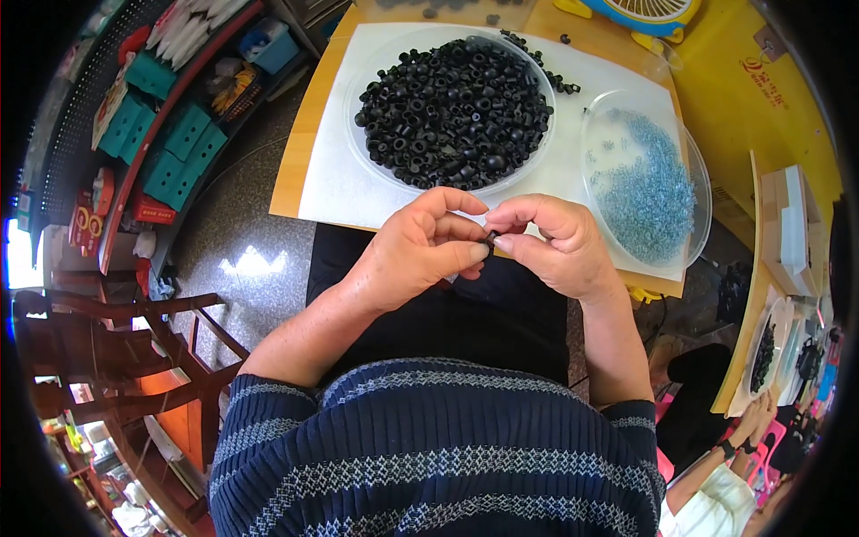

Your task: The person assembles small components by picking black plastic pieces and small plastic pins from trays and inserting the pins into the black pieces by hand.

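Observation:
My left hand [425, 242] is closed, pinching a small black part [491, 236] between thumb and fingers. My right hand [562, 242] meets it there, thumb and forefinger pinched at the part's right side; anything tiny between those fingertips is hidden. Both hands are held just off the table's near edge, above my lap. Beyond them a round clear tray [351, 121] bears a heap of small hollow black parts [456, 112]. To the right, a second clear tray [707, 210] holds many tiny pale-blue translucent pieces [644, 197].
White sheeting [327, 170] covers much of the wooden table [291, 179]. Loose black parts [559, 85] lie behind the heap. A yellow-and-blue fan [658, 13] stands at the back right. Shelves with teal boxes [183, 152] and a wooden chair [134, 358] are left. Another person's hands [756, 421] show at far right.

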{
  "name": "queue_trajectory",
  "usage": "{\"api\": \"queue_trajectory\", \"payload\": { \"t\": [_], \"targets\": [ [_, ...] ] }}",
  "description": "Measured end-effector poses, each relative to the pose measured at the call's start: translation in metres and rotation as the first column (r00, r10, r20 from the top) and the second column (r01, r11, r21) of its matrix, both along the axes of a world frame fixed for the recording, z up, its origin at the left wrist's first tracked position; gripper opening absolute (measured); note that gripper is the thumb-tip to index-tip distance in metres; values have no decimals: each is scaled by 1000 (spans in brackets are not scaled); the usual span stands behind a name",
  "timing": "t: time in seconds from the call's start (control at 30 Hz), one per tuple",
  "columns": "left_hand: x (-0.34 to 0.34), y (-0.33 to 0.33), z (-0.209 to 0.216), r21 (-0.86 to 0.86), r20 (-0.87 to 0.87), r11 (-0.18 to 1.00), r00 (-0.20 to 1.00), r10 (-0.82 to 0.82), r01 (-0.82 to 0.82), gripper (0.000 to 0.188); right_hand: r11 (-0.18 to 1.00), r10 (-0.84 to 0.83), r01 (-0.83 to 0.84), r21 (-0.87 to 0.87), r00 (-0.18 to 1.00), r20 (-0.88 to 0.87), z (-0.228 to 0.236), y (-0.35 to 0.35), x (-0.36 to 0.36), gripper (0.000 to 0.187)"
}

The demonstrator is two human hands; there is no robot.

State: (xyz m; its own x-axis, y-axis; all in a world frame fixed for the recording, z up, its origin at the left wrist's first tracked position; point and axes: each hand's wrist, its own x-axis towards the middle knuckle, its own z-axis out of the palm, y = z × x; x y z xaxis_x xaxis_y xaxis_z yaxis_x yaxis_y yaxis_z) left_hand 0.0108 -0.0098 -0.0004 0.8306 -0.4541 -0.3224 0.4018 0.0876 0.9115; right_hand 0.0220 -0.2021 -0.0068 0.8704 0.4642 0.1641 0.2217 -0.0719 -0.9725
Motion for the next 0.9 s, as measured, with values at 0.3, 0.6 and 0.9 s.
{"api": "queue_trajectory", "payload": {
  "t": [0.3, 0.6, 0.9],
  "targets": [
    [-2, -8, -10, -11, -58, 995, 993, 102, -103, 32, 984, -83, 99, -146, 991, 107, 2, 7, -11, 39],
    [2, -14, -8, -113, -119, 971, 973, 199, -213, 36, 908, -106, 295, -298, 849, 518, -10, 15, -13, 45],
    [-2, -4, -2, -49, -283, 995, 957, 67, -84, 31, 907, -176, 372, -199, 761, 624, -25, 14, -11, 38]
  ]
}}
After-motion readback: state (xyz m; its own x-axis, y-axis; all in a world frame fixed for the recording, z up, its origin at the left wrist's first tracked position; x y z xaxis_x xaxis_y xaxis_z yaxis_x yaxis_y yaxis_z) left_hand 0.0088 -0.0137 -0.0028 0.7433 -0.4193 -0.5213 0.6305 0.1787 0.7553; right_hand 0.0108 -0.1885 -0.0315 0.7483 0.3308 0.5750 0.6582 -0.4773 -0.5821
